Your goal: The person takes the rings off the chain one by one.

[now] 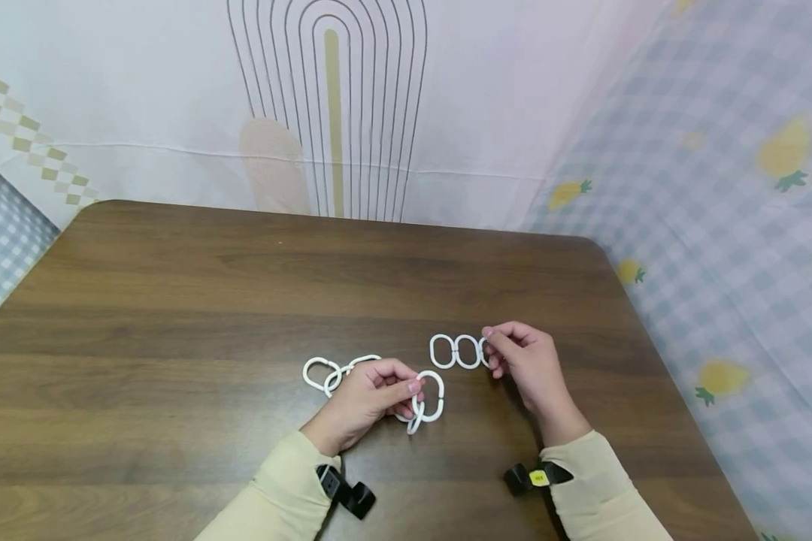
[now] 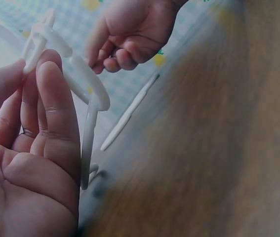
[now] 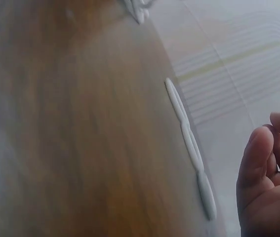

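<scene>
My left hand (image 1: pixel 372 394) pinches a white oval plastic link (image 1: pixel 441 398) between thumb and fingers. It belongs to a chain of several joined links that passes the fingers; the chain's far end (image 1: pixel 320 373) shows left of the hand. In the left wrist view the pinched link (image 2: pixel 35 52) stands at the fingertips, with more chain links (image 2: pixel 88 81) behind. My right hand (image 1: pixel 524 361) is over the right end of a row of three links (image 1: pixel 442 352), hiding part of the last one. In the right wrist view its thumb and finger tips nearly meet, with nothing visible between them.
The brown wooden table (image 1: pixel 176 300) extends around both hands. A white patterned cloth (image 1: pixel 480 113) hangs behind it, and a blue checked cloth (image 1: pixel 704 188) borders the right side. Each wrist wears a small black camera (image 1: pixel 348 492).
</scene>
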`<state>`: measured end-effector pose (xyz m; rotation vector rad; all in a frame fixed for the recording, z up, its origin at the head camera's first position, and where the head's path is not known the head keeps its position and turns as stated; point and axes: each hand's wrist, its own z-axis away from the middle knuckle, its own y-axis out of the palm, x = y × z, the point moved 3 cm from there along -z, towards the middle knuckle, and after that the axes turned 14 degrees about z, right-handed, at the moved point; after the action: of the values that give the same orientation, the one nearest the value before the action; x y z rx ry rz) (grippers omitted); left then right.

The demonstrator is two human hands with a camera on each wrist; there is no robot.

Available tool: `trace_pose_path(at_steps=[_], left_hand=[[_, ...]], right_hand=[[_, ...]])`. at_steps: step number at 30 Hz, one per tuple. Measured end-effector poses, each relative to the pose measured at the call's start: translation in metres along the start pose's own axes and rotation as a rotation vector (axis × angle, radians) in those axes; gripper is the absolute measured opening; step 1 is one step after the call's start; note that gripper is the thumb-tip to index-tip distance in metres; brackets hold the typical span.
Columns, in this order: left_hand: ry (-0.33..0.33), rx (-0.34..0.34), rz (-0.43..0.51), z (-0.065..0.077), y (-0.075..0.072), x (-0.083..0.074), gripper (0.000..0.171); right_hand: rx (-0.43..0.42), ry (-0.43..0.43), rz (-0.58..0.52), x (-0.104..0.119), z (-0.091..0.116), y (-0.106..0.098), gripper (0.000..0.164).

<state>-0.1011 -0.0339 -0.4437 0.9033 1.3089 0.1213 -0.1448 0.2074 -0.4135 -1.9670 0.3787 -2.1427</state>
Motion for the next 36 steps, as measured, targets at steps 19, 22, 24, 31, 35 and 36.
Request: trace_pose_path(at_steps=[19,22,24,31,35,36], left_hand=[[0.011,0.007,0.041,-0.001,0.002,0.0,0.005],[0.011,0.0,0.048,-0.001,0.003,0.0,0.004],[0.009,-0.006,0.049,-0.001,0.003,0.0,0.003],[0.011,-0.014,0.058,-0.001,0.003,-0.001,0.007],[0.014,-0.013,0.063,-0.002,0.003,-0.001,0.009],[0.014,-0.013,0.063,-0.002,0.003,-0.001,0.009]], right_hand=[[0.491,-0.181,0.067,0.011,0.023,0.036,0.018],[0.584,-0.185,0.043,0.01,0.027,0.042,0.018],[0.633,-0.2,0.032,0.009,0.029,0.045,0.017],[0.69,-0.217,0.004,0.007,0.032,0.051,0.015],[0.69,-0.197,0.013,0.006,0.033,0.052,0.017],[0.692,-0.192,0.017,0.006,0.033,0.052,0.018]])
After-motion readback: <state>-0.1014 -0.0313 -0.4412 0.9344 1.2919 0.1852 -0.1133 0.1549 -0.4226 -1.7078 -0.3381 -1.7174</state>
